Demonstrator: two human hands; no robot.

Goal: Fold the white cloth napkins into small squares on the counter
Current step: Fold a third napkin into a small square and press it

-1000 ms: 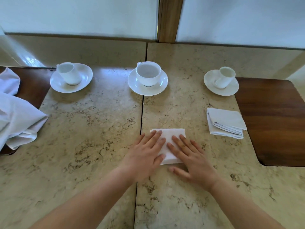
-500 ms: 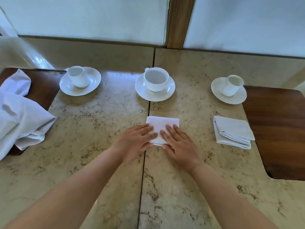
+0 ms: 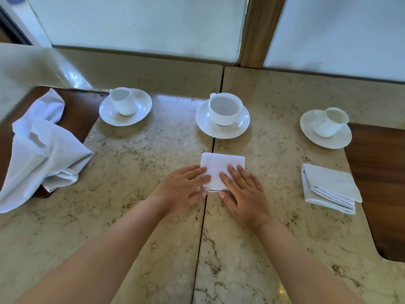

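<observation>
Several unfolded napkins [image 3: 41,150] heaped at the table's [image 3: 131,194] far left, liable to slide off the edge if tugged. Left hand [image 3: 184,189] and right hand [image 3: 243,191] flat, fingers spread, pressing the folded napkin [image 3: 221,167] mid-table; layers likely to spring open on early release. Finished square [image 3: 328,187] at right, clear.

Three white cups stand on white saucers in a row: left cup [image 3: 123,101], middle cup [image 3: 225,108], right cup [image 3: 332,121]. A wooden post [image 3: 258,29] rises behind them between pale panels.
</observation>
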